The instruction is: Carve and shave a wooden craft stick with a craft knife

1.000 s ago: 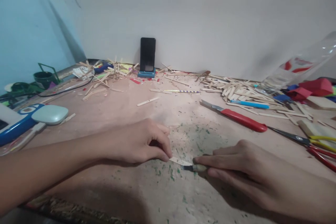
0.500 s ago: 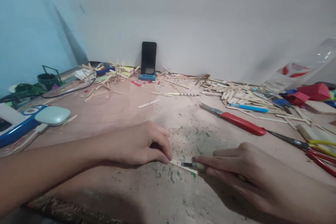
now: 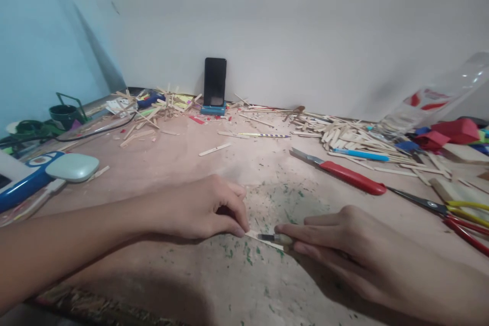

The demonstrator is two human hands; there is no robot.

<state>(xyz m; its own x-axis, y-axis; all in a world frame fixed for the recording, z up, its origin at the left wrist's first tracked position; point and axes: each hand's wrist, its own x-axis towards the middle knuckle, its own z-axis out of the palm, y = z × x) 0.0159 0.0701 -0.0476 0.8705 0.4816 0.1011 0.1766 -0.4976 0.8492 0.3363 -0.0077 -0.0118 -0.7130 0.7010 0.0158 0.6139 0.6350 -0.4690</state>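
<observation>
Low in the middle of the view, my left hand (image 3: 216, 209) pinches the left end of a thin wooden craft stick (image 3: 273, 245) against the tabletop. My right hand (image 3: 344, 244) is closed around a small craft knife (image 3: 280, 239), its index finger stretched along the handle. The knife's dark blade points left and lies over the stick, a short way from my left fingertips; whether it bites into the wood I cannot tell. Green shavings (image 3: 248, 254) are scattered on the table around both hands.
A red-handled knife (image 3: 351, 177) and scissors (image 3: 431, 205) lie to the right. Behind them are a craft stick pile (image 3: 344, 137), a blue pen (image 3: 359, 154) and a tilted plastic bottle (image 3: 428, 99). A phone (image 3: 215, 81) stands at the back; a pale green device (image 3: 72, 167) sits left.
The blade has shifted slightly left along the craft stick, toward my left hand, which keeps its pinch. The whole view has moved a little.
</observation>
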